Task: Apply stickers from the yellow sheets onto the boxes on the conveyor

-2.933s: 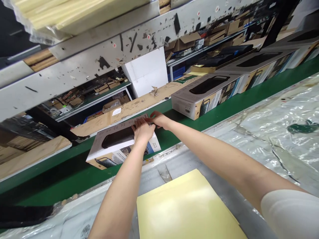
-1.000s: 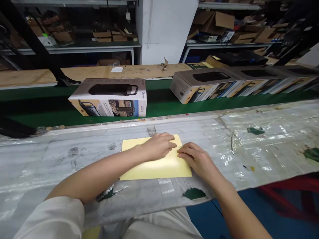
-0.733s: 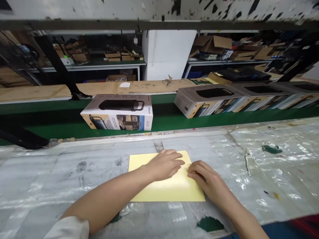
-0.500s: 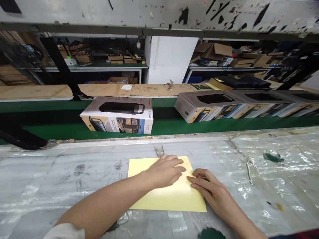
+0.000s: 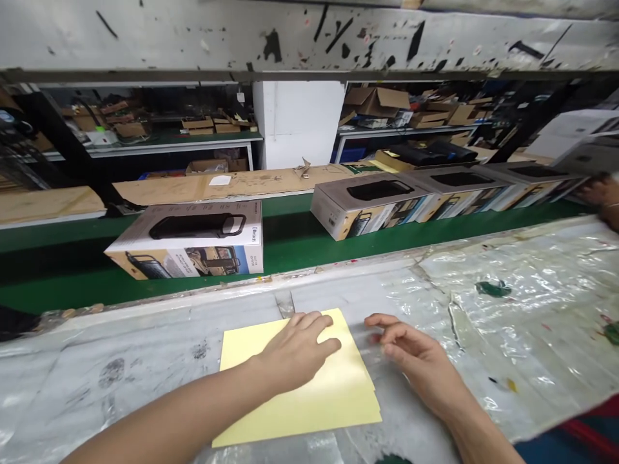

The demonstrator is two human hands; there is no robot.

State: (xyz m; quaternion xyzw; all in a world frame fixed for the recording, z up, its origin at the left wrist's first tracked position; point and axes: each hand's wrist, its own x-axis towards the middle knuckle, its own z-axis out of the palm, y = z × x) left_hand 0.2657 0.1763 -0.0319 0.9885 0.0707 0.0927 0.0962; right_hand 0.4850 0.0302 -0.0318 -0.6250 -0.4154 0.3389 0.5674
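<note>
A small stack of yellow sheets (image 5: 309,412) lies on the plastic-covered bench in front of me, its edges slightly uneven at the lower right corner. My left hand (image 5: 300,351) rests flat on top of the sheets, thumb apart from the fingers. Just off the right edge of the stack is my right hand (image 5: 416,361), raised a little, with thumb and fingers curled together in a pinch. A faint see-through patch shows at its fingertips, but I cannot make out what it is.
Beyond the bench runs a green conveyor belt (image 5: 290,251). A printed box (image 5: 193,241) stands on it at left, with several more boxes (image 5: 372,200) in a row at right. Another person's hand (image 5: 599,193) is at the far right. A metal beam (image 5: 193,38) crosses overhead.
My right hand has come off the yellow sheets and moved to their right, its fingers now curled. My left hand stays on the stack. The view has turned; another person's hand now shows at right.
</note>
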